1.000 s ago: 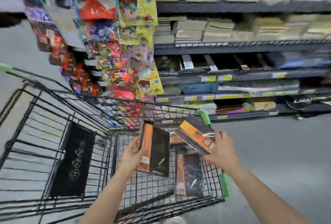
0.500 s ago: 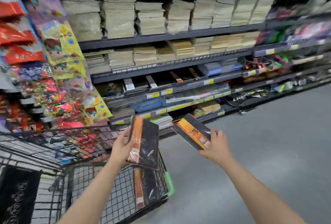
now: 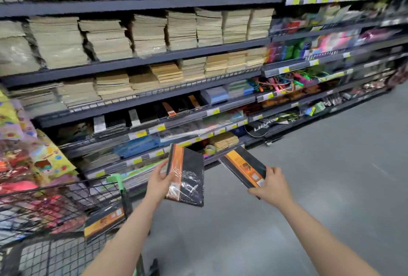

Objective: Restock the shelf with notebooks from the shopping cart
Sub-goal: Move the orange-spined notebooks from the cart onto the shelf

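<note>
My left hand (image 3: 157, 182) grips a black notebook with an orange spine (image 3: 187, 177), held upright in front of the shelving. My right hand (image 3: 272, 187) grips a second black-and-orange notebook (image 3: 242, 166) by its near end, tilted flat and pointing toward the shelves. Another such notebook (image 3: 103, 220) lies in the wire shopping cart (image 3: 55, 251) at lower left. On the middle shelf (image 3: 167, 110) lie similar black notebooks with orange and grey bands.
Tall dark shelving holds stacks of tan paper pads (image 3: 181, 30) on the upper levels and colourful stationery (image 3: 309, 44) to the right. Hanging toy packs (image 3: 44, 161) fill the left edge. The grey aisle floor (image 3: 320, 187) spreads to the right.
The view has swung right from the cart toward the shelves. Both hands have lifted their notebooks out of the cart and carried them toward the shelving.
</note>
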`<state>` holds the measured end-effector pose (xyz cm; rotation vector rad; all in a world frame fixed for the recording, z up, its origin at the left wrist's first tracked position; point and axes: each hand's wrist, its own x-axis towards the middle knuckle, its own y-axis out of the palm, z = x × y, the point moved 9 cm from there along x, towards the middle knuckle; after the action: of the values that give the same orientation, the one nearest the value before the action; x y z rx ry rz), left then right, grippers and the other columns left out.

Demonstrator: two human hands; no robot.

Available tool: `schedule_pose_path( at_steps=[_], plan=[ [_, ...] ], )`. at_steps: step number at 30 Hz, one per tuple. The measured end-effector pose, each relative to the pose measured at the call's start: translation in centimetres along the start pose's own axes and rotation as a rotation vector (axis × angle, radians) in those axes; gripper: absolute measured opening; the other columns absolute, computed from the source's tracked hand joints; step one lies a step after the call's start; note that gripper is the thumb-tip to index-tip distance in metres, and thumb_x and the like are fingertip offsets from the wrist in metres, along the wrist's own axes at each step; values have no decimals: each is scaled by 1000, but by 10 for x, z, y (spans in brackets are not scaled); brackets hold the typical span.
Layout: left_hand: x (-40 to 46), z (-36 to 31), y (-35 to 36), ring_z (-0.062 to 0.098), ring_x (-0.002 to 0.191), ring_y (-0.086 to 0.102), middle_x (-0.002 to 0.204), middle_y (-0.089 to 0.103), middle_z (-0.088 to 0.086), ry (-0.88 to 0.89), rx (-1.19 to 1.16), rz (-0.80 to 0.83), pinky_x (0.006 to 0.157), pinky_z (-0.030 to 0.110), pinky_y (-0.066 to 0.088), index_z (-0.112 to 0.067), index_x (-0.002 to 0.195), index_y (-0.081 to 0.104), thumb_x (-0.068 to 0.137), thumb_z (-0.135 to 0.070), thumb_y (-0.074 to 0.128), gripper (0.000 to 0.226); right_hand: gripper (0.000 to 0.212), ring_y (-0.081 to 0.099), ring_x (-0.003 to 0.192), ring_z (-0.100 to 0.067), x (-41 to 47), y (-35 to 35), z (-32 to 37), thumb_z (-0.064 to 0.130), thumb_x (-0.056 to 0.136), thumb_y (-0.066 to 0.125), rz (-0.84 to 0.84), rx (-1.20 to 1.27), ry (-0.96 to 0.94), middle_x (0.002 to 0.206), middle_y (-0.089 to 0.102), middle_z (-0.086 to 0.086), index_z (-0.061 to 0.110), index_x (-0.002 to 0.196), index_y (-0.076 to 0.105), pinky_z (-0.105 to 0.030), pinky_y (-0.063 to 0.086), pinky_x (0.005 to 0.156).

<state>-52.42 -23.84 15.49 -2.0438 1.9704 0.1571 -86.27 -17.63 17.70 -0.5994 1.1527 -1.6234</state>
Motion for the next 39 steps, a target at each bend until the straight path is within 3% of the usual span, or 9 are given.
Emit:
schedule_pose_path(
  at_steps=[5, 10, 15, 20, 23, 29, 33, 36, 39],
  plan=[
    [37, -10, 30, 31, 84, 68, 88, 71, 6, -24, 34, 19, 85, 55, 51, -24, 131, 44, 90, -7, 56, 46, 78, 49, 106, -32, 38, -10, -26, 40, 57, 75, -7, 6, 41, 117, 45, -14, 3, 119, 47, -30, 41, 86],
    [83, -9, 43, 26, 81, 69, 93, 70, 6, -38, 51, -7, 85, 52, 52, -25, 126, 49, 87, -5, 58, 44, 71, 50, 101, -31, 87, -3, -26, 40, 57, 76, 31, 19, 53, 112, 46, -13, 4, 113, 50, -31, 42, 83],
    [146, -21, 54, 14, 71, 64, 82, 65, -1, -36, 32, -17, 76, 38, 53, -14, 131, 46, 87, -5, 59, 46, 71, 53, 98, -30, 149, 8, -5, 43, 57, 77, 60, -3, 59, 108, 45, -10, 6, 111, 50, -32, 44, 82],
    [202, -43, 45, 9, 70, 65, 100, 69, 9, -44, 34, -6, 59, 23, 51, -25, 126, 45, 88, -9, 59, 43, 71, 53, 101, -29, 209, 13, 36, 44, 57, 77, 109, 15, 49, 110, 44, -9, 8, 112, 49, -33, 46, 85],
    [224, -54, 32, 6, 61, 63, 96, 65, 12, -56, 27, -37, 46, 8, 46, -16, 132, 43, 89, -6, 57, 46, 72, 53, 102, -28, 238, 18, 59, 46, 56, 75, 125, 25, 27, 111, 43, -9, 10, 113, 49, -37, 48, 88],
    [258, -49, 3, -5, 46, 60, 96, 62, 14, -110, -17, -156, 41, 8, 42, -11, 132, 44, 89, 0, 54, 46, 72, 52, 102, -31, 304, 31, 104, 50, 58, 74, 160, -23, -63, 108, 42, -9, 12, 113, 49, -36, 47, 84],
    [278, -44, -6, 5, 58, 63, 93, 64, 13, -143, -93, -235, 42, 10, 44, -10, 134, 43, 90, -2, 55, 46, 73, 52, 100, -32, 355, 52, 129, 55, 51, 71, 206, -36, -98, 104, 43, -9, 10, 106, 53, -38, 48, 85],
    [294, -36, -6, 2, 53, 65, 85, 65, 8, -154, -117, -298, 46, 13, 49, -11, 133, 43, 89, -2, 55, 46, 84, 51, 99, -32, 400, 75, 143, 66, 42, 60, 225, -62, -123, 102, 50, -11, 9, 104, 57, -39, 48, 87],
    [312, -27, 0, 3, 57, 66, 99, 67, 18, -173, -159, -368, 55, 20, 55, -14, 130, 46, 88, -3, 57, 45, 92, 50, 100, -31, 444, 100, 155, 71, 43, 55, 245, -30, -152, 103, 53, -14, 7, 109, 56, -38, 48, 83]
  ],
)
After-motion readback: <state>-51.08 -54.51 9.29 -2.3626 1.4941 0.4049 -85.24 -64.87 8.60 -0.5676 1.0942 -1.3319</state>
